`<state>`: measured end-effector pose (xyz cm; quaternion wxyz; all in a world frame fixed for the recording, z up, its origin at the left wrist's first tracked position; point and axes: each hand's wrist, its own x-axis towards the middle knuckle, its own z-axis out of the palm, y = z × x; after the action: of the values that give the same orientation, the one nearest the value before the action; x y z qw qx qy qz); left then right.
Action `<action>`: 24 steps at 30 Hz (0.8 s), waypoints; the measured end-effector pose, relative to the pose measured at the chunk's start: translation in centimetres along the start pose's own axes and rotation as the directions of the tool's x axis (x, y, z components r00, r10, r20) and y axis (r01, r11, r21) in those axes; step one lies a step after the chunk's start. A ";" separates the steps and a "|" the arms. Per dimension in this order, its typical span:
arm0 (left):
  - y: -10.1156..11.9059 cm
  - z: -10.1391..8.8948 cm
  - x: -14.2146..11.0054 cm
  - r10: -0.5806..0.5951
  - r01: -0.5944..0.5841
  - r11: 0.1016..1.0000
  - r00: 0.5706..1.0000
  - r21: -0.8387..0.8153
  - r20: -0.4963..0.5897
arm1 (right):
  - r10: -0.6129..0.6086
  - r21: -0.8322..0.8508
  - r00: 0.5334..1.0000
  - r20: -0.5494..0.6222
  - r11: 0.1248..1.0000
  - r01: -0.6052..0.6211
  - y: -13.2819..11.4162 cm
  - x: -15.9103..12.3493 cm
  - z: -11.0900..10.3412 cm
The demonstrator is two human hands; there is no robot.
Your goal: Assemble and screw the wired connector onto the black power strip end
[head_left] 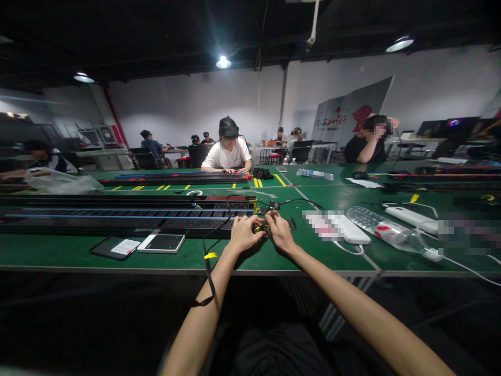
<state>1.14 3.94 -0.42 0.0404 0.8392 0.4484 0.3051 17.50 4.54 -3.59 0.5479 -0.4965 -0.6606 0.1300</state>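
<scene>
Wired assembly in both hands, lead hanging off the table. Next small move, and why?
Probably lift the black cable back onto the green work table: it hangs over the edge and could tug the small wired assembly between the left hand and right hand.

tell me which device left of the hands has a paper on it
The black device carries a white slip; the white-framed device beside it has none.

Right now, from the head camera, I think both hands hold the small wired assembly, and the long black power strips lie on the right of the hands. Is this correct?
Not quite: the long black power strips lie on the left of the hands, not the right, as the head view shows. The rest is right: the left hand and right hand both hold the small wired assembly.
</scene>
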 end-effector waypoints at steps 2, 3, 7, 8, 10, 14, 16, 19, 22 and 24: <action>0.1 0.0 0.0 -0.012 0.011 1.000 1.000 0.003 0.012 | -0.007 0.002 1.000 0.002 1.000 0.007 0.0 0.0 0.0; 0.1 -0.1 0.0 -0.016 0.016 1.000 1.000 0.005 0.018 | -0.009 0.002 1.000 0.000 1.000 0.009 -0.1 0.0 0.0; 0.1 -0.1 0.0 -0.009 0.008 1.000 1.000 0.008 0.022 | 0.044 0.028 0.999 0.009 0.999 -0.045 0.1 0.0 0.0; 0.1 -0.1 0.0 -0.002 0.002 1.000 1.000 0.011 0.018 | 0.074 0.057 0.997 0.018 0.996 -0.075 0.2 0.1 0.1; 0.0 0.0 0.0 0.012 -0.012 1.000 1.000 0.018 0.011 | 0.149 0.163 0.988 0.048 0.974 -0.155 0.6 0.3 0.2; -0.3 0.1 0.0 0.031 -0.032 0.999 0.999 0.023 0.005 | 0.317 0.387 0.935 0.161 0.851 -0.355 1.5 1.0 0.3; -0.4 0.1 0.1 0.033 -0.033 0.999 0.999 0.021 0.003 | 0.350 0.423 0.915 0.202 0.811 -0.404 1.9 1.2 0.3; -0.4 0.1 0.0 0.026 -0.026 0.999 1.000 0.027 0.004 | 0.357 0.445 0.913 0.200 0.797 -0.409 2.1 1.5 0.4; -0.3 0.2 0.0 0.014 -0.014 0.999 1.000 0.029 -0.004 | 0.384 0.450 0.913 0.139 0.797 -0.404 2.1 1.4 0.4; -0.3 0.2 0.0 0.012 -0.011 1.000 1.000 0.019 -0.014 | 0.387 0.422 0.921 0.048 0.828 -0.370 1.8 1.2 0.3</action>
<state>1.03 4.20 -0.70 0.0277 0.8399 0.4467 0.3071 18.28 6.51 -4.29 0.6185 -0.4890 -0.4942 0.3662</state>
